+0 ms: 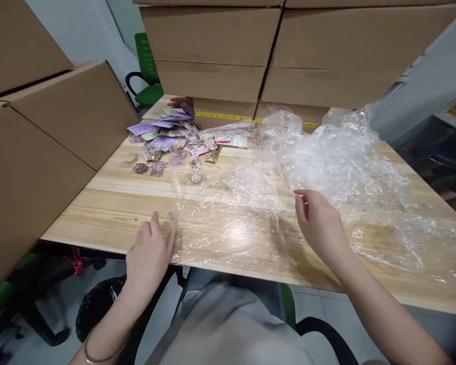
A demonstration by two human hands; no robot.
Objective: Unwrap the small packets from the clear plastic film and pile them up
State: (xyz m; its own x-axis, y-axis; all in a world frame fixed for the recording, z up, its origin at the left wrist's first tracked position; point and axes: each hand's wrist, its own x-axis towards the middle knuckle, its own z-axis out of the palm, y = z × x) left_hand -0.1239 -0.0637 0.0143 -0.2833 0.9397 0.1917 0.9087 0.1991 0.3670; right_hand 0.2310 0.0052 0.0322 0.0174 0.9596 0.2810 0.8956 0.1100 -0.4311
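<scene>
A clear plastic bag [228, 233] lies flat and crinkled on the wooden table in front of me. My left hand [148, 251] rests at the bag's left edge, fingers apart, with the thumb side touching or very near the film. To the right of the bag, my right hand [321, 220] is raised a little over the table. Its thumb and forefinger come together in a loose pinch; whether film is between them I cannot make out. Beyond it spreads a large heap of crumpled clear plastic bags [326, 157].
Several small wrapped packets [157, 168] and purple pouches [163, 143] lie at the far left. Another person's hand [180, 102] shows behind them. Cardboard boxes [212, 45] stand across the back, and more boxes [71, 116] line the left. A yellow measuring tape [223, 116] runs along the back.
</scene>
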